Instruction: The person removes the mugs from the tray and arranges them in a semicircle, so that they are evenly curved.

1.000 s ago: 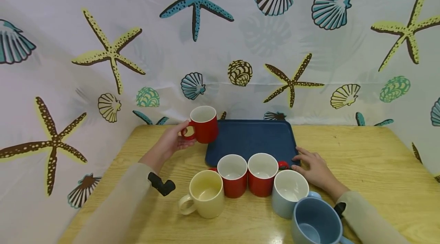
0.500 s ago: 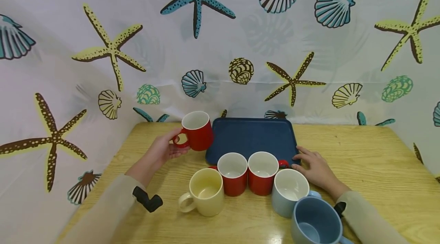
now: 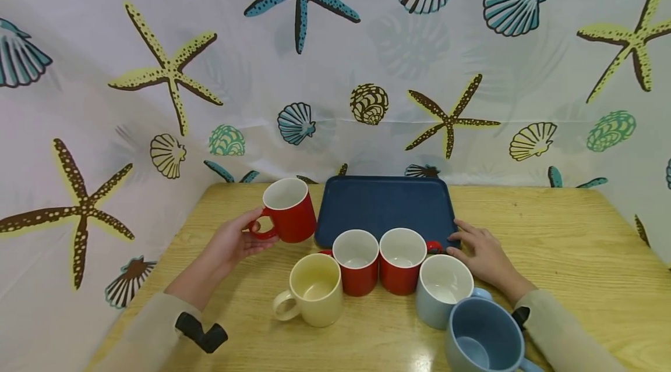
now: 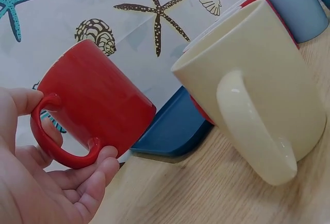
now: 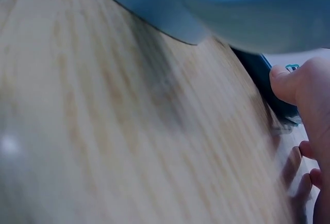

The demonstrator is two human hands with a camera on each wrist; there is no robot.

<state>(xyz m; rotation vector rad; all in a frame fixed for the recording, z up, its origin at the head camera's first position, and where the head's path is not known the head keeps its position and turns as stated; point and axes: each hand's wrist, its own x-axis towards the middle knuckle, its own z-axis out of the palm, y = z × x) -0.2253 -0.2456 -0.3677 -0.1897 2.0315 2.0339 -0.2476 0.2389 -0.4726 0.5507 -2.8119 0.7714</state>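
By its handle, my left hand (image 3: 233, 242) grips a red mug (image 3: 293, 220) with a white inside. The mug is just left of the dark blue tray (image 3: 385, 203); in the left wrist view the red mug (image 4: 100, 100) looks raised above the table. My right hand (image 3: 484, 255) lies at the tray's right front edge, its fingertips touching the rim and its fingers loosely bent. In the right wrist view only the thumb (image 5: 289, 85) and parts of other fingers show, close to the tray's edge.
In front of the tray stand a cream mug (image 3: 317, 299), a red mug (image 3: 359, 276), another red mug (image 3: 399, 273), a light blue mug (image 3: 435, 305) and a darker blue mug (image 3: 484, 343). The wooden table (image 3: 566, 244) meets a patterned cloth (image 3: 325, 81) behind.
My left hand has drawn the red mug leftward and nearer to me, away from over the tray's left edge. The right hand stays by the tray, and the other mugs have not moved.
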